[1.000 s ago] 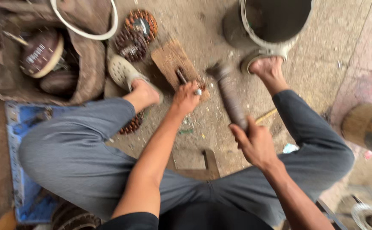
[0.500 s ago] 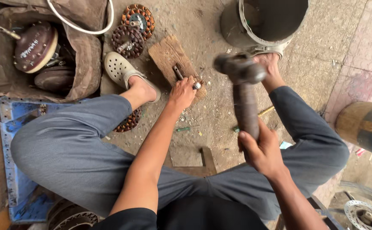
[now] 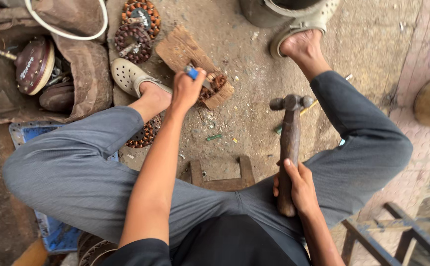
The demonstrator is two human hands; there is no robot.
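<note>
Gripping low on its wooden handle, the hammer is held raised by the right hand; head-heavy, it seems. A blue-handled tool is clenched by the left hand against a copper-wound coil on the wooden block.

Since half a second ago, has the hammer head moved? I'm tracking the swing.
Yes. The hammer head, then up near the grey bucket, has dropped toward the person, farther from the wooden block.

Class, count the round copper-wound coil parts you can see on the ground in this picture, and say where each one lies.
3 in plain view: two coil parts stacked beyond the left foot, one under the left leg. Another coppery piece sits on the wooden block by the left hand; more may be hidden.
</note>
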